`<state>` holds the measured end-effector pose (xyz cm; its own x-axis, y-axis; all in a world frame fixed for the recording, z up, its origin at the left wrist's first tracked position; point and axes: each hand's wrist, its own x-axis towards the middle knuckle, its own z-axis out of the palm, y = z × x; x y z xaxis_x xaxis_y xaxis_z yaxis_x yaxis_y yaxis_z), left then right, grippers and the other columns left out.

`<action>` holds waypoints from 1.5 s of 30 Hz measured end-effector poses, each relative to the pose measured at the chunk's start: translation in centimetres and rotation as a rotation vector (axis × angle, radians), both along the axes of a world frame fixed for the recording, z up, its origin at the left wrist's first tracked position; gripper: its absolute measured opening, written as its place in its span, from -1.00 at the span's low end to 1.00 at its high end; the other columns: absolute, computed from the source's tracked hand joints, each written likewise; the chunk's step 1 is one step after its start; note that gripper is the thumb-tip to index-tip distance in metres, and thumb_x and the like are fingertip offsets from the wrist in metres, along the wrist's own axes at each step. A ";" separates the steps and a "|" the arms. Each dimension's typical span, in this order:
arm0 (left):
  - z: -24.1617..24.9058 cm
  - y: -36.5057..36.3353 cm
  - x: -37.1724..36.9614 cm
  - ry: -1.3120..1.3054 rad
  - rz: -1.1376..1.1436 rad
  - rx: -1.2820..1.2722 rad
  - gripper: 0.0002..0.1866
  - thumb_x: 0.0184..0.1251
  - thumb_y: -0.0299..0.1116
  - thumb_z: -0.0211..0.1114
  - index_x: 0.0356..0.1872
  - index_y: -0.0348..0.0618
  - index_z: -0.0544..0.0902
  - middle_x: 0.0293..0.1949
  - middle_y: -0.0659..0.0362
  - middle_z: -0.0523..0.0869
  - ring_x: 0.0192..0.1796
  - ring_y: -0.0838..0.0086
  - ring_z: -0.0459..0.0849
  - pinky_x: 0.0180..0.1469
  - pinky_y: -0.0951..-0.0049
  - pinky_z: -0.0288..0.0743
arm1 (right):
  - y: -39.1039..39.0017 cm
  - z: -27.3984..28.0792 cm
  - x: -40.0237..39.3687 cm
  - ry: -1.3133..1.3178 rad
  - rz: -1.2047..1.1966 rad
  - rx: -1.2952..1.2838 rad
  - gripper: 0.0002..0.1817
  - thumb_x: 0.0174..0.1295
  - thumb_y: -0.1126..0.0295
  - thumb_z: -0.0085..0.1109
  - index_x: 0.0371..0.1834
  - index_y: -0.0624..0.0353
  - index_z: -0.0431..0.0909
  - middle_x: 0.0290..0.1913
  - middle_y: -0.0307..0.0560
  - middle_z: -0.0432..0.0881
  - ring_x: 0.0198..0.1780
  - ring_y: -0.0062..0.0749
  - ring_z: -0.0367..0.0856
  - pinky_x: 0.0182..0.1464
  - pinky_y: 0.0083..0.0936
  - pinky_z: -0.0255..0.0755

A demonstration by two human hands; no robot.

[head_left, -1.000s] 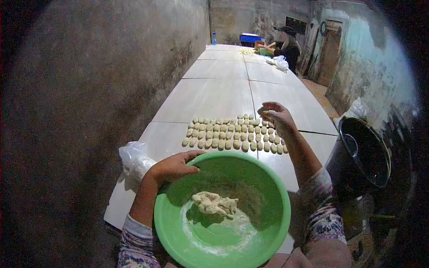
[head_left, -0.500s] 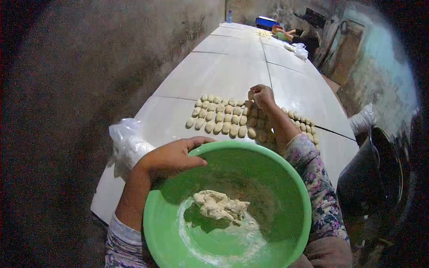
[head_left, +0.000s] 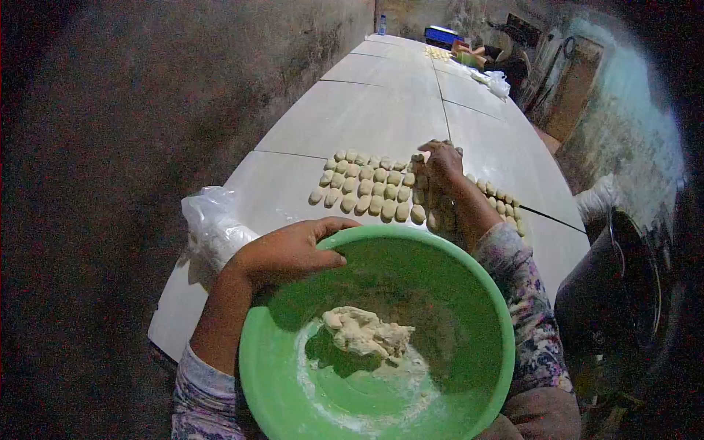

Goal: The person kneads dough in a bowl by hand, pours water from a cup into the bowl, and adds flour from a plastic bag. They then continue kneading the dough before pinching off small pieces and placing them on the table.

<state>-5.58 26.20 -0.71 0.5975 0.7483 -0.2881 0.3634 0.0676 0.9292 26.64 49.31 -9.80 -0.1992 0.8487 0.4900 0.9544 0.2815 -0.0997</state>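
Observation:
A large green basin (head_left: 480, 315) sits close in front of me, tilted toward the camera. My left hand (head_left: 297, 248) grips its far-left rim, thumb on the inside. Inside lies a ragged lump of pale dough (head_left: 367, 331), ringed by white flour. Beyond the basin, rows of small oval dough pieces (head_left: 378, 188) cover part of the table. My right hand (head_left: 444, 163) is over the far row, its fingers stretched out beside a dough piece (head_left: 419, 157). The hand and forearm hide some pieces behind them.
The long white tiled table (head_left: 381, 110) runs away from me along a wall. A clear plastic bag (head_left: 214, 227) stands at left. At right is a big dark container (head_left: 605, 286). Another person's arm (head_left: 475, 53) shows at the far end, near a blue crate (head_left: 443, 35).
My right hand has let go of a dough piece at the far row, its fingers lifting off it. The left hand keeps hold of the basin. The view has shifted slightly.

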 end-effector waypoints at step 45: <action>1.4 -2.5 2.5 0.045 -0.041 0.056 -0.45 0.17 -0.37 0.26 0.23 -0.24 0.41 0.01 0.08 0.61 -0.01 0.42 0.58 0.05 0.43 0.47 | -32.1 7.9 -7.1 -0.315 0.728 -0.767 -0.74 0.06 0.36 0.15 -0.21 0.27 0.52 -0.28 0.09 0.62 -0.20 0.02 0.64 -0.18 -0.17 0.54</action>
<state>-3.06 23.65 0.65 0.6149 0.7396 -0.2738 0.4066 0.0002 0.9136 19.52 17.18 -1.86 -0.7984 0.5347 -0.2769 0.5987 0.7541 -0.2700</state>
